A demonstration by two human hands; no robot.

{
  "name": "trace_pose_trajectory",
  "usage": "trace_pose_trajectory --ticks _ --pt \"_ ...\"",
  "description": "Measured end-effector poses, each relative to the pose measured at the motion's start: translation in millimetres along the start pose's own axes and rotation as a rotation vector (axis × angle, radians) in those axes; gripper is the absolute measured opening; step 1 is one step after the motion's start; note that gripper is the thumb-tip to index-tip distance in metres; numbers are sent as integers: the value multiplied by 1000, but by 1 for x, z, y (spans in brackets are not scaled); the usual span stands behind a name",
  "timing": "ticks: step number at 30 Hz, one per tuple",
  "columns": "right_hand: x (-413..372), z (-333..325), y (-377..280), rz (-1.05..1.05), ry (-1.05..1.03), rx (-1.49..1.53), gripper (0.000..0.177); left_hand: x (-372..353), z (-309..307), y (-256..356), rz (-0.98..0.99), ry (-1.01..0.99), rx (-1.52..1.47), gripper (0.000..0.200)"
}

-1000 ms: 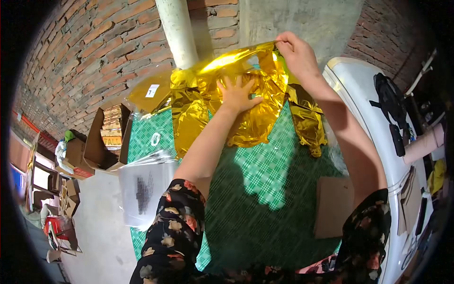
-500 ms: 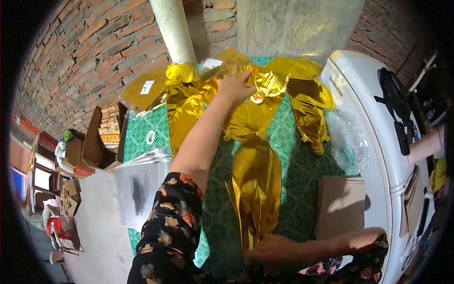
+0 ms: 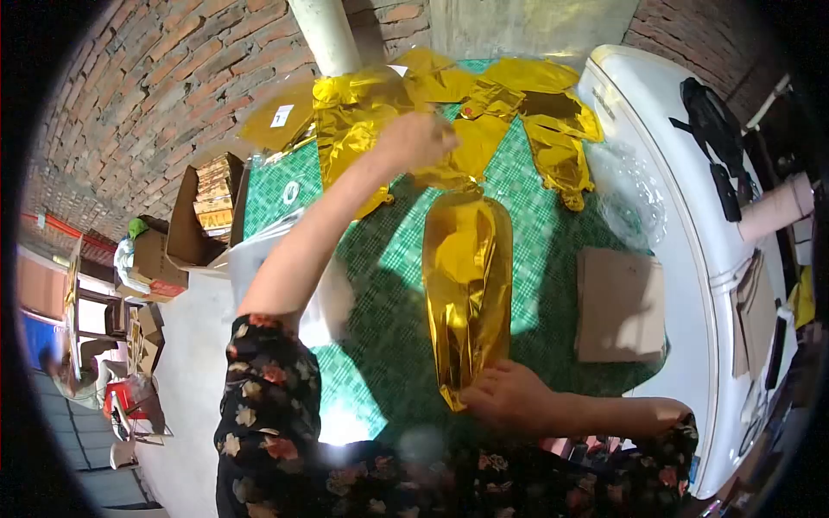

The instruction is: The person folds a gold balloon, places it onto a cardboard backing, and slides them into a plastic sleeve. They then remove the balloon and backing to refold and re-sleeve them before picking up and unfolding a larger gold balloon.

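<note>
A flat gold foil balloon [image 3: 467, 276] lies lengthwise on the green patterned tablecloth [image 3: 389, 250]. At its near end, the fingers of my right hand [image 3: 509, 397] are closed on the edge of the foil. My left hand [image 3: 414, 142] is raised farther off, over other gold foil pieces; its fingers are bent and smeared by motion, so I cannot tell if they hold anything. Behind it, a gold foil piece [image 3: 350, 129] lies at the left. Another crumpled gold foil piece [image 3: 553, 155] rests at the right, near the white fridge [image 3: 639, 112].
Brown cardboard sheets [image 3: 620, 302] are stacked at the right, below clear plastic [image 3: 635, 203]. An open carton [image 3: 194, 229] of packets stands at the left. A clear bag with a paper label [image 3: 281, 116] lies by the brick wall. A white pipe [image 3: 325, 39] rises at the back.
My left hand has drawn back from the far foil pieces, and its spread fingers have bent. My right hand stays at the balloon's near end. The view has shifted, with the table contents higher.
</note>
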State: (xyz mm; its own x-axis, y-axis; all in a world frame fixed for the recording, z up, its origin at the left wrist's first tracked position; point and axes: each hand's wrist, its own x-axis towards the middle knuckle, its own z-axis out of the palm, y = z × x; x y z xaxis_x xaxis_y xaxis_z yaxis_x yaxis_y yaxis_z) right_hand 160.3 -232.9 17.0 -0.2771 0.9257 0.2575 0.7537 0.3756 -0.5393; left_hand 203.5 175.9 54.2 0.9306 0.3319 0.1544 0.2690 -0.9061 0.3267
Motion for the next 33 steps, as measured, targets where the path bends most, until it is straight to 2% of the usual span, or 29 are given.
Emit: trace_pose_trajectory --ticks 1,3,6,9,10,13,14,17,18,21,22,25,26,29,30,33 --pt "-1 -1 -1 -13 70 -49 23 -27 1 9 1 -30 0 46" --pt "-4 -6 -8 18 172 -145 24 -87 -13 40 -38 -111 -185 56" --pt "-1 -17 -33 80 338 -250 26 -156 -14 63 -404 -392 -447 68" --pt "-13 14 -39 110 484 -344 25 -211 16 60 -509 -494 -873 77" --pt "-14 19 -42 115 520 -379 25 -229 18 71 -517 -493 -945 76" --pt "-14 28 -56 125 657 -235 21 -268 48 94 -629 -479 -1409 78" --pt "-14 33 -59 122 692 -232 21 -279 52 105 -537 -516 -1592 79" --pt "-12 42 -70 102 770 -216 21 -300 51 156 -585 -306 -1933 78" --pt "-12 43 -74 89 771 -204 22 -305 53 165 -587 -308 -1987 72" --pt "-16 45 -82 54 745 -270 22 -305 76 169 -573 -107 -2056 66" --pt "-20 48 -82 58 734 -299 22 -304 74 164 -570 -44 -2082 58" --pt "-28 51 -80 78 703 -368 20 -295 63 154 -576 68 -1941 52" --pt "-30 54 -75 81 707 -377 19 -292 59 155 -460 160 -1781 44" --pt "-37 61 -74 98 661 -386 20 -294 61 148 -449 241 -1345 39" --pt "-37 62 -74 99 641 -385 21 -294 60 151 -422 248 -1477 39" --pt "-34 65 -77 113 611 -334 22 -296 63 149 -602 8 -1491 42"
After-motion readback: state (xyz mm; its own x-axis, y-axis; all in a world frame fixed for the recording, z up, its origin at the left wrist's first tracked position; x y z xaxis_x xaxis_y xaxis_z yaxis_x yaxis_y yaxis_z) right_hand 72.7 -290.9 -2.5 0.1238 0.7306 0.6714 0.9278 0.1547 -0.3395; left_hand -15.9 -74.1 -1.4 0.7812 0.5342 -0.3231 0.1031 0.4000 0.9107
